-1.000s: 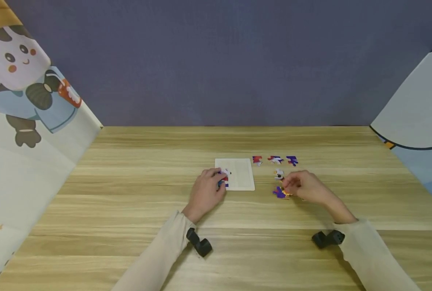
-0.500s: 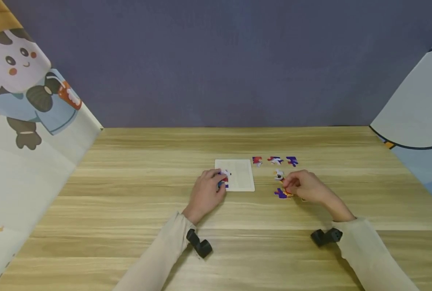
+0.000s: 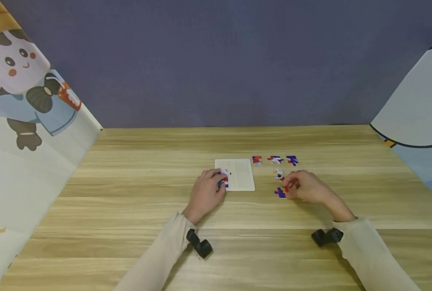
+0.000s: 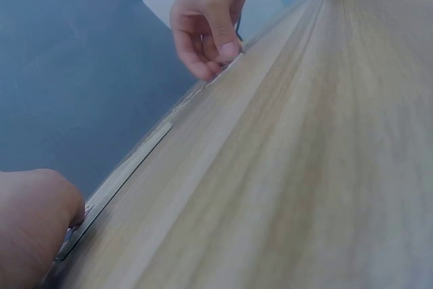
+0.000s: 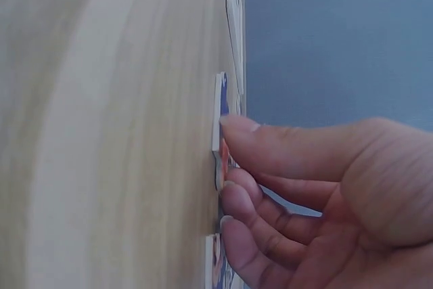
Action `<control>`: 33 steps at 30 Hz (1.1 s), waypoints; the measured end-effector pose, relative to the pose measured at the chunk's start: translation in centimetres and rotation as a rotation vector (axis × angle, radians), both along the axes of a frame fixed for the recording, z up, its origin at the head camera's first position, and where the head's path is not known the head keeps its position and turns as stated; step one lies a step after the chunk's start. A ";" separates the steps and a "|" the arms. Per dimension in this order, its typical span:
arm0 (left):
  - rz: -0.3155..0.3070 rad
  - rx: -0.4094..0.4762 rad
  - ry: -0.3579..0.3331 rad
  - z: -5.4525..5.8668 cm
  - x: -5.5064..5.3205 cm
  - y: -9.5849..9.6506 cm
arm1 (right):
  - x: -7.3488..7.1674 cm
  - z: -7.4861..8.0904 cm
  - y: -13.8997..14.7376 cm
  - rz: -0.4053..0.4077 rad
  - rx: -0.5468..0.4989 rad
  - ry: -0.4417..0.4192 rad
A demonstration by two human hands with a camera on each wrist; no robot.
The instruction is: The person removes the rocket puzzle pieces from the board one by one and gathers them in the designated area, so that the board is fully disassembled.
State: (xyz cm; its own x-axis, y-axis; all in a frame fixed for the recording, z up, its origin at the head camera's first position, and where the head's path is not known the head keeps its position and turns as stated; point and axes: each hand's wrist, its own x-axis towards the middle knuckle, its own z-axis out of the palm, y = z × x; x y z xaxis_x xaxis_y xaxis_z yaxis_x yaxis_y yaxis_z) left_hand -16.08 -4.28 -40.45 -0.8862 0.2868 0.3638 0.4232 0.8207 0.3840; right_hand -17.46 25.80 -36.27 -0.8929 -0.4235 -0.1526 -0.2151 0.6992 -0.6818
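Observation:
In the head view a square, pale puzzle board (image 3: 241, 176) lies mid-table, with assembled puzzle pieces (image 3: 226, 173) in its left part. My left hand (image 3: 206, 192) rests over the board's left side, fingertips on those pieces and partly hiding them. To the right, my right hand (image 3: 305, 186) has its thumb and curled fingers at a purple puzzle piece (image 3: 280, 192), covering its right end. The right wrist view shows this puzzle piece (image 5: 218, 120) flat on the table, pinched between thumb and fingers. A white-and-yellow puzzle piece (image 3: 278, 174) lies just beyond those fingertips.
Three loose puzzle pieces, a red one (image 3: 257, 160), a white-and-purple one (image 3: 275, 159) and a purple one (image 3: 292, 160), form a row behind. Another piece (image 5: 212, 262) shows low in the right wrist view. A dark blue panel (image 3: 234, 64) stands behind the wooden table (image 3: 128, 161).
The right fingers have shifted slightly at the purple puzzle piece, and less of its yellow part shows. My left hand has stayed on the board.

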 end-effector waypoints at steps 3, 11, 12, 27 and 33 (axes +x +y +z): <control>0.000 0.001 -0.002 0.0 0.0 0.0 | -0.1 0.0 0.1 0.006 0.005 -0.008; 0.005 -0.002 -0.005 -0.2 -0.1 -0.1 | -0.2 0.1 -0.1 0.004 0.028 0.006; 0.006 -0.003 -0.005 -0.2 -0.1 -0.1 | -0.2 0.1 -0.3 0.002 0.030 0.010; 0.009 -0.002 -0.013 -0.1 -0.1 -0.1 | -1.3 0.5 -3.6 0.018 -0.024 0.062; 0.009 -0.006 -0.023 0.0 -0.1 0.0 | -1.9 0.5 -5.4 0.048 -0.028 0.083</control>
